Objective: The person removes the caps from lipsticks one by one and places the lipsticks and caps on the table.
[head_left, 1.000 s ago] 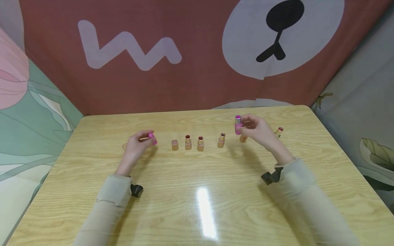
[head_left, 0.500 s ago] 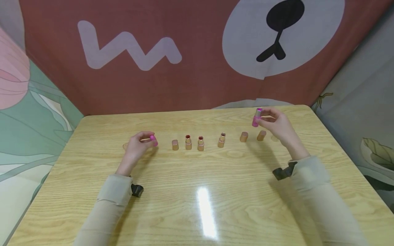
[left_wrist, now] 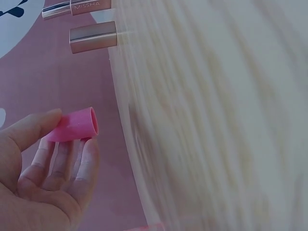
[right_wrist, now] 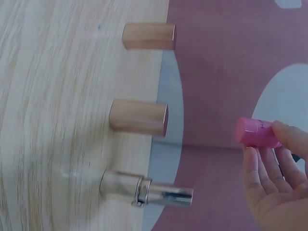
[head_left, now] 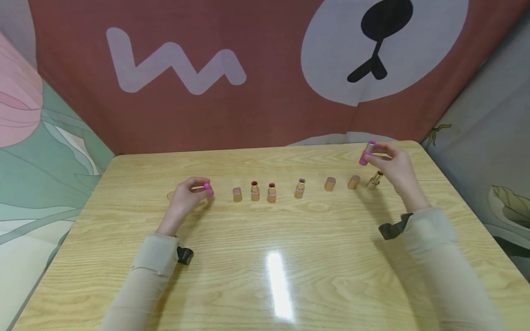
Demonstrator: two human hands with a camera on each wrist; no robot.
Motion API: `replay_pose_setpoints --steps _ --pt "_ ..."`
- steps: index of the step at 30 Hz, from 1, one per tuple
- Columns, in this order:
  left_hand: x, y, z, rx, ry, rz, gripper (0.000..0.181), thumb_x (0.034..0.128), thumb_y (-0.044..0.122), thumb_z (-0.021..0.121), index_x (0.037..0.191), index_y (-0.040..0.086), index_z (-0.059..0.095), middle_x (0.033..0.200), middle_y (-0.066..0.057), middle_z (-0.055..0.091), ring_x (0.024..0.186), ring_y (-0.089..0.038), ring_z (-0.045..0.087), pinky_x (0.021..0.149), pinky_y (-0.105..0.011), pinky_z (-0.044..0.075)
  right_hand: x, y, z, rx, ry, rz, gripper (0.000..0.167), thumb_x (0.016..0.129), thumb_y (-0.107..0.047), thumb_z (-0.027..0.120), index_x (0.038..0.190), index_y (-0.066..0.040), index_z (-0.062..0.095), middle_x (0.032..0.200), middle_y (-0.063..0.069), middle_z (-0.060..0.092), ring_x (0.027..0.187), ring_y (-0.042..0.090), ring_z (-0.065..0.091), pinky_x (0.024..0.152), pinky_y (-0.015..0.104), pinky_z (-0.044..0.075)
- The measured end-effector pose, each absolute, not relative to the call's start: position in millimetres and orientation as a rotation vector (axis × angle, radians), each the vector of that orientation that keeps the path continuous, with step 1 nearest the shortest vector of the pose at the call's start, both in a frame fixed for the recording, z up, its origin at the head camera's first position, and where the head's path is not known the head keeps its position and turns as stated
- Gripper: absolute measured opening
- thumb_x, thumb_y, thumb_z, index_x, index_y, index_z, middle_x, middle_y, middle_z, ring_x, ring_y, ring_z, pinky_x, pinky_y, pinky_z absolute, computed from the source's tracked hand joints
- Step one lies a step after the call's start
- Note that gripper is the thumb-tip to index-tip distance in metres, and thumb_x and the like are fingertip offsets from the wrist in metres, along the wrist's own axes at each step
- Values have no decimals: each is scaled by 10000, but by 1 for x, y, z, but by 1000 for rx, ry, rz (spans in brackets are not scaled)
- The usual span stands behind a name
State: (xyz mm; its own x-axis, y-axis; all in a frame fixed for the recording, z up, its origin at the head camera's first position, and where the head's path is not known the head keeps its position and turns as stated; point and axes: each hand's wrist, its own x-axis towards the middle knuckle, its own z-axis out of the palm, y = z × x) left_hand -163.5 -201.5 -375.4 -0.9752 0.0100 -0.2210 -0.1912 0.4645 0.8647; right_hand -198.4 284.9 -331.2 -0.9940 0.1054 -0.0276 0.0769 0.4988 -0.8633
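Observation:
My left hand point(head_left: 186, 197) pinches a pink lipstick cap point(head_left: 208, 189) between thumb and fingers, held above the table. In the left wrist view the cap's open end faces the tabletop. At the far right my right hand point(head_left: 396, 168) pinches an uncapped pink lipstick point(head_left: 367, 154) with a silver collar; it is tilted and raised off the table. Below that hand stands an uncapped lipstick point(head_left: 374, 179) with a gold collar and a pale base. Beside it are two rose-gold caps point(right_wrist: 139, 118). Nearest to the left hand is another rose-gold cap point(head_left: 237, 194).
Three uncapped rose-gold lipsticks point(head_left: 271, 193) stand upright mid-row on the wooden table point(head_left: 223, 257). A faint round outline point(head_left: 170, 196), partly hidden, lies left of the left hand. A red-brown cloth point(head_left: 265, 115) hangs behind the table's back edge.
My right hand has carried the pink lipstick to the right and tilted it, uncovering the two rose-gold caps and the pale-based lipstick. My left hand stays nearly still with the pink cap.

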Motion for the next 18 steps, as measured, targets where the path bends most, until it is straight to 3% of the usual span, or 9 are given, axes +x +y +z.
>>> replay_pose_setpoints --steps 3,9,18 --pt "-163 -203 -375 -164 2515 1515 431 926 158 619 1322 24 515 1361 -174 528 1212 -330 556 1014 -440 474 -200 292 -332 -202 -2659 1574 250 900 -369 643 1115 -338 519 921 -354 513 844 -178 511 709 118 443" --pt "-164 -204 -376 -174 2514 1495 440 916 148 636 1322 28 517 1358 -171 533 1220 -324 555 1007 -425 473 -200 304 -336 -266 -2551 1628 191 897 -301 660 1038 -333 536 870 -344 535 790 -177 536 695 65 414" --pt "-164 -204 -377 -151 2515 1451 435 928 155 621 1331 38 511 1370 -173 526 1246 -333 544 1024 -449 462 -200 323 -342 -296 -2463 1666 231 882 -146 675 983 -311 548 791 -325 570 696 -182 576 654 33 410"
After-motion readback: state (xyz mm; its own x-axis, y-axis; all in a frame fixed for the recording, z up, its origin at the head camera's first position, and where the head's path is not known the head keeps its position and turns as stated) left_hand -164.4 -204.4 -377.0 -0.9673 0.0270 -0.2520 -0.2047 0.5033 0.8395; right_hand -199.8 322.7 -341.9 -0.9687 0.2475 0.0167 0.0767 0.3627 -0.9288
